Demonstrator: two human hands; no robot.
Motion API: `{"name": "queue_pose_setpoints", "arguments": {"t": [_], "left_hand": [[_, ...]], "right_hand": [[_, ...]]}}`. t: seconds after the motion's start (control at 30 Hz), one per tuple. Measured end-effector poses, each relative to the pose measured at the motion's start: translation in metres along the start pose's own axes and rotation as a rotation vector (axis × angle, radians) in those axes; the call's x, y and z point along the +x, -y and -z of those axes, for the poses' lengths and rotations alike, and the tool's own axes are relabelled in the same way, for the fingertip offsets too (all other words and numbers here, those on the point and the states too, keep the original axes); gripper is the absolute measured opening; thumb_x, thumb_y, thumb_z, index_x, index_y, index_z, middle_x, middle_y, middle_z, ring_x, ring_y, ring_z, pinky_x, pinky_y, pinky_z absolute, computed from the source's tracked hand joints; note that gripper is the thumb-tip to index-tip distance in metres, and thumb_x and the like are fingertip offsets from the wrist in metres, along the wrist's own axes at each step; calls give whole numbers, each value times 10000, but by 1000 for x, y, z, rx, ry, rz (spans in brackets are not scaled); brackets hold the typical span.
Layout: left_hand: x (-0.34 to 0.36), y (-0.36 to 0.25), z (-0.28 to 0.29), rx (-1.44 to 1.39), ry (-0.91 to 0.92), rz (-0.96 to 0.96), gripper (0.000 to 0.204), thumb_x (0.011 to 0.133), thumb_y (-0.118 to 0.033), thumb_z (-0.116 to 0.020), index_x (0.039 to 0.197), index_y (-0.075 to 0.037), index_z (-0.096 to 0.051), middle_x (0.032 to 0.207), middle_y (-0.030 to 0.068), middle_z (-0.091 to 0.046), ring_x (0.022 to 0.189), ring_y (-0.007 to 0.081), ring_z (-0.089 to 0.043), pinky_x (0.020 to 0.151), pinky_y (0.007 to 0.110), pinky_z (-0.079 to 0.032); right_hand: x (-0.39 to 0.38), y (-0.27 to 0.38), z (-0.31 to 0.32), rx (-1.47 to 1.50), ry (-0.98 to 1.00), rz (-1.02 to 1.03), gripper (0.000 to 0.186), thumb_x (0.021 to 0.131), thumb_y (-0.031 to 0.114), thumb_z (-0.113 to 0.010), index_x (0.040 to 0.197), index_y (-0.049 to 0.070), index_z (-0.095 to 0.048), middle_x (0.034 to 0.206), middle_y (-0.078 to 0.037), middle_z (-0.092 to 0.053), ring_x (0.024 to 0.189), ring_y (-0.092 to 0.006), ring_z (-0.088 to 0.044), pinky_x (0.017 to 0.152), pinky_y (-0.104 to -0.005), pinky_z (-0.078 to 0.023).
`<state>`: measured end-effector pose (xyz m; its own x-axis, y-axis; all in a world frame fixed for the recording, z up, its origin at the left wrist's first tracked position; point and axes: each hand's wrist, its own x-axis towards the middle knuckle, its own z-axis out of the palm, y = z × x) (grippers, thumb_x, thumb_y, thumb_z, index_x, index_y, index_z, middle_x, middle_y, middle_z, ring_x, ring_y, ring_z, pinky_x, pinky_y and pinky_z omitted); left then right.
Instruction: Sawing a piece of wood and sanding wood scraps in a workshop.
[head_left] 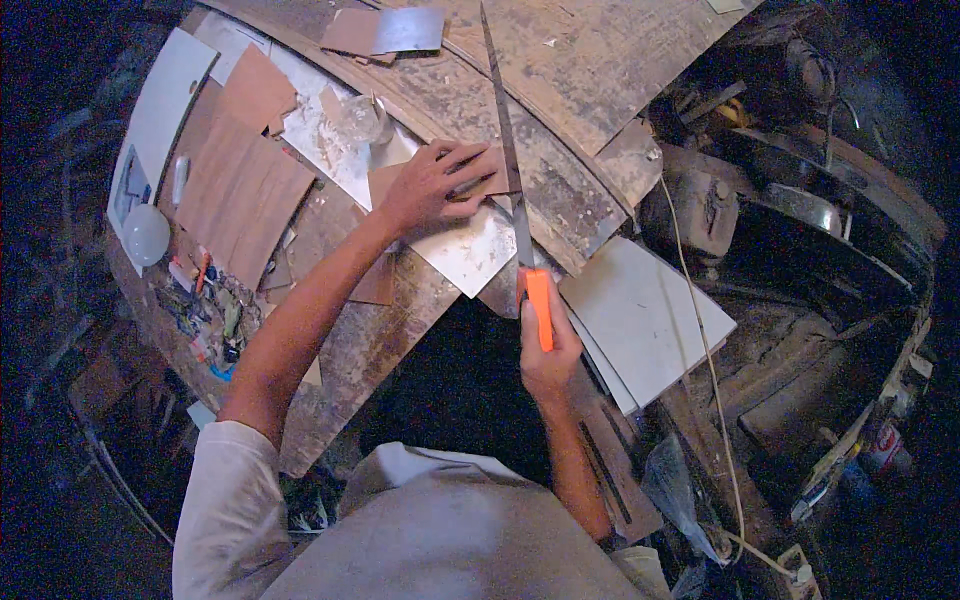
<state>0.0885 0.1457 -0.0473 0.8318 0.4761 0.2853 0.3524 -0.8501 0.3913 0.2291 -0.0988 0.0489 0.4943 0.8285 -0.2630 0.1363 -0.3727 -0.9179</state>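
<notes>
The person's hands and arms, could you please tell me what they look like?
The left hand and right hand are gloveless, with no watch showing. Both forearms are bare. The left sleeve is short and pale; only part of the right sleeve, also pale, shows.

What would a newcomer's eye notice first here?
Probably the orange-handled saw in the right hand, its blade running to the picture's top edge. Next, the left hand spread over a brown piece beside the blade. Then the round white, bulb-like object at far left.

The saw handle (pixel 539 308) is orange; the blade (pixel 520 222) grey; the flat piece (pixel 386 182) brown; the large sheet (pixel 245 190) streaked brown.
</notes>
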Motion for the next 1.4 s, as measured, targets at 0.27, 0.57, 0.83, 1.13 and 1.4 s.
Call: {"name": "queue_pose_setpoints", "arguments": {"t": [0.27,0.57,0.83,1.13,1.4], "left_hand": [[4,-2,5,-23,-12,2,486,748,-251,-726,1220,-175,-642,1303,58,-599,1071,312,-564,951,428,-483],[1,-1,5,-29,-6,-4,513,757,-265,-734,1246,-158,-626,1320,70,-589,1064,309,-569,929,423,-487],[2,2,2,-22,-15,-72,438,831,-304,-728,1219,-122,-639,1330,61,-591,1008,302,-583,874,395,-498],[-2,6,-1,-19,-73,-134,446,805,-257,-752,1220,-126,-653,1277,65,-628,977,292,-593,876,384,-499],[-7,19,-10,205,-44,-296,444,842,-303,-732,1251,-160,-636,1331,40,-607,1026,291,-580,907,378,-493]], "right_hand": [[5,0,-10,24,-12,-10,434,966,86,-585,1362,-75,-512,1328,-189,-596,1210,-207,-569,1037,-326,-420],[4,3,-18,-96,-38,64,444,970,117,-582,1383,-29,-511,1280,-195,-635,1135,-204,-631,961,-318,-479],[3,6,-23,-110,-38,-15,445,968,134,-593,1379,-18,-517,1261,-208,-643,1118,-207,-646,924,-325,-503],[4,0,-29,-108,-98,62,454,954,228,-619,1362,39,-548,1117,-254,-678,1014,-314,-700,807,-370,-556],[8,-5,-24,43,-123,127,415,956,248,-618,1315,40,-595,1097,-249,-689,1016,-306,-701,847,-366,-538]]}}
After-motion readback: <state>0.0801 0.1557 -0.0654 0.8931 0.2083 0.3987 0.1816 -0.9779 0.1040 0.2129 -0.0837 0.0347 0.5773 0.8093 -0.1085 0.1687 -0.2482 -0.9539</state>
